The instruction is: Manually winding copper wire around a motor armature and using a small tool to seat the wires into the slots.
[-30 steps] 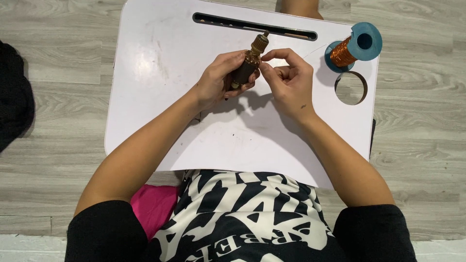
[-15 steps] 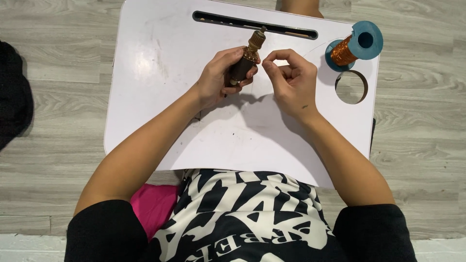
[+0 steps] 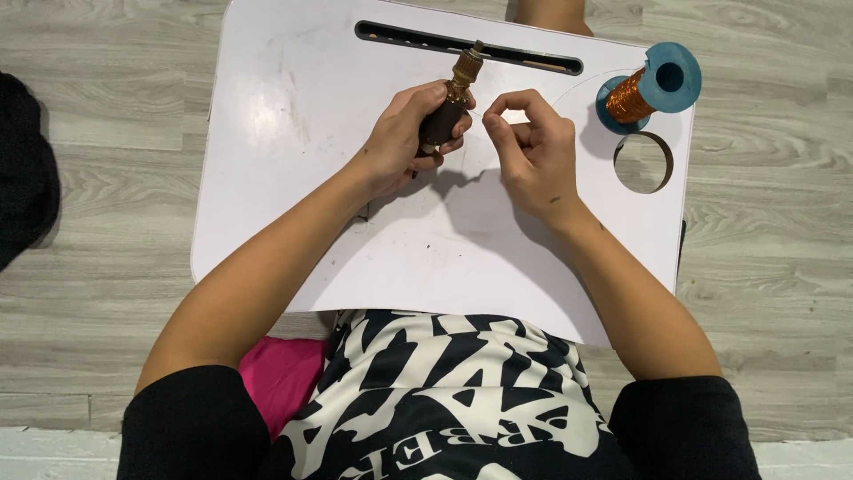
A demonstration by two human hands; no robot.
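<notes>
My left hand (image 3: 404, 142) grips a small hand tool (image 3: 449, 102) with a dark brown handle and a brass chuck tip pointing up and away from me. Just to its right, my right hand (image 3: 529, 151) pinches a thin copper wire (image 3: 480, 110) between thumb and forefinger, close to the brass tip. The wire runs in a faint arc toward a blue spool of copper wire (image 3: 647, 89) lying at the far right of the white lap tray (image 3: 293, 160). Both hands hover above the tray's middle.
The tray has a long dark slot (image 3: 382, 34) along its far edge and a round cut-out hole (image 3: 643, 163) below the spool. Grey wood-plank floor (image 3: 115, 107) surrounds it. A dark object (image 3: 22, 169) lies at the left, and a pink cushion (image 3: 280, 373) shows beside my lap.
The tool has tilted more upright, its brass tip shifting slightly away from me. My right hand keeps its pinch on the wire beside the tip. The spool has not moved.
</notes>
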